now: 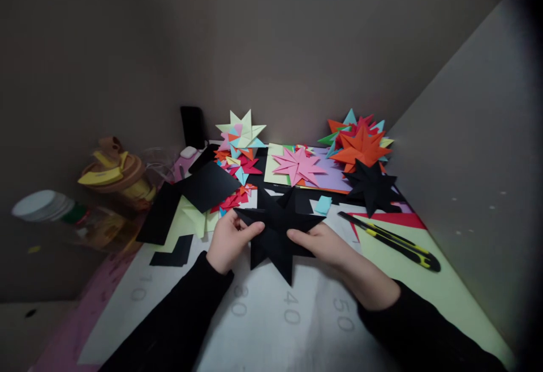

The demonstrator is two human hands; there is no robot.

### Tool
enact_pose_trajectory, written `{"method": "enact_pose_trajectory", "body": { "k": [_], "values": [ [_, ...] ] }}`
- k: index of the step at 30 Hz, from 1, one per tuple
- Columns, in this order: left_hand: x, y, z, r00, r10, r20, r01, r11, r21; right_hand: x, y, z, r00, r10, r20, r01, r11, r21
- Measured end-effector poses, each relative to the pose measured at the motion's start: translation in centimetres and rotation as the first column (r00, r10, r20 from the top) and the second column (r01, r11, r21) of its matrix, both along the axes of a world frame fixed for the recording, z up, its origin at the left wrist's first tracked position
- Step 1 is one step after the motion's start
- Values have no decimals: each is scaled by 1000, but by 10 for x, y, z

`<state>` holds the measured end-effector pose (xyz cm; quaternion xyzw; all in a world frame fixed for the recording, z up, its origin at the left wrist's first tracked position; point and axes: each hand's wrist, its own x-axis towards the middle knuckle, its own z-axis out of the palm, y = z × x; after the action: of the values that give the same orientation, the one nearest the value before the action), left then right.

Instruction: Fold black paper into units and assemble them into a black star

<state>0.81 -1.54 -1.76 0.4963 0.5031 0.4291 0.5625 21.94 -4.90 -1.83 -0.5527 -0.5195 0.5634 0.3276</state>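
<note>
A black folded paper star (278, 230) is held just above the white cutting mat (263, 315) in the middle of the view. My left hand (227, 239) pinches its left side, thumb on top. My right hand (324, 243) grips its right side, fingers closed on the paper. Both arms wear black sleeves.
A black-and-yellow utility knife (394, 242) lies right of the star. Behind are a second black star (373, 186), an orange star pile (360, 143), a pink star (299, 165), a pale green star (242, 129) and black paper sheets (206, 185). A yellow-brown toy (114, 171) stands at left.
</note>
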Motion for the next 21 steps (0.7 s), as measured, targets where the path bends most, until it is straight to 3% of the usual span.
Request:
{"method": "enact_pose_trajectory", "body": {
  "k": [7,11,14,21],
  "values": [
    [2,-3,0,995,95,23,-96,995,16,-3,0,-5,987,-31,-160,23,998,-57],
    [4,-5,3,970,-1,242,24,995,-93,-5,0,-12,975,-34,-218,18,997,-78],
    [6,-6,5,947,-33,319,78,988,-130,-6,0,-12,964,-43,-262,19,996,-91],
    [12,-8,5,919,63,388,-20,993,-115,-14,-1,-5,953,-48,-300,16,994,-106]
  ]
}}
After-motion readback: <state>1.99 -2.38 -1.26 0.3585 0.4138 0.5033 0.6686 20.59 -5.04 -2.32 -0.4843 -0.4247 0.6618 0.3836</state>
